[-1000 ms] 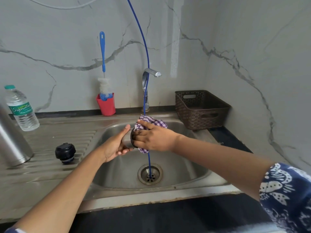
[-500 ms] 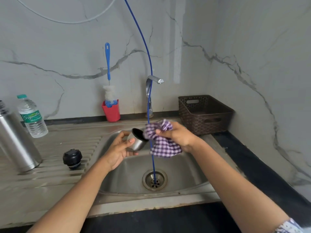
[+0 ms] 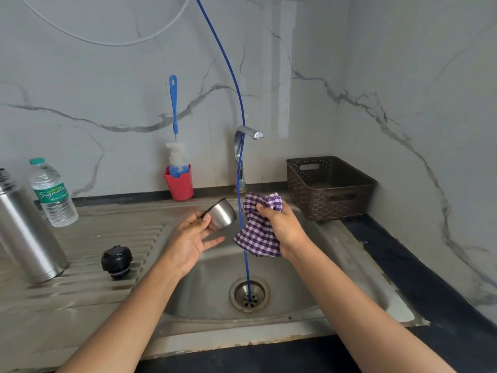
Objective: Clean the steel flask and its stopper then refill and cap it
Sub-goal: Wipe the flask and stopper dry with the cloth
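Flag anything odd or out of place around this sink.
A thin blue hose drops from overhead, past the tap, straight into the sink drain, an unusual route. Nothing looks spilled or broken.

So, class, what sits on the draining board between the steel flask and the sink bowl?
The black stopper, apart from the flask, as the head view shows.

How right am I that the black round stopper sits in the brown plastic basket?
Wrong place: the head view shows the black round stopper on the ribbed steel draining board, not in the brown plastic basket.
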The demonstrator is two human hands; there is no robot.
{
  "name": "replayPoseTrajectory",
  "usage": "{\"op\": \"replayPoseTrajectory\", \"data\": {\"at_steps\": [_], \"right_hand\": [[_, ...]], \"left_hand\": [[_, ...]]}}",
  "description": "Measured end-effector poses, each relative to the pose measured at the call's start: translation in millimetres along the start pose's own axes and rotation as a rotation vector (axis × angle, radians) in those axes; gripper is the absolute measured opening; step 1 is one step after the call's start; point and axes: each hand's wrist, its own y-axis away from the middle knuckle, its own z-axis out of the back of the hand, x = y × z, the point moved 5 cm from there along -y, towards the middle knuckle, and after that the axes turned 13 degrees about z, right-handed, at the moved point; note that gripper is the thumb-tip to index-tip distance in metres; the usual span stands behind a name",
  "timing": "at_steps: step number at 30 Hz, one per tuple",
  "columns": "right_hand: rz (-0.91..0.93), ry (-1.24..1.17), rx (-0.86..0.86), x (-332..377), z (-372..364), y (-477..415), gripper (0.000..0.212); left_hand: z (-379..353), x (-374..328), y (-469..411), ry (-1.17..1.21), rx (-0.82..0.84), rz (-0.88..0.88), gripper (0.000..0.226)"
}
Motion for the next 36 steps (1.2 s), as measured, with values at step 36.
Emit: {"op": "replayPoseTrajectory", "data": {"at_steps": [36], "right_hand": [[0.582, 0.781, 0.486, -24.7, -35.5, 7.4, 0.064]], "left_hand": [[-11.2, 8.6, -1.9, -0.298, 0.055, -0.215, 0.016]]}}
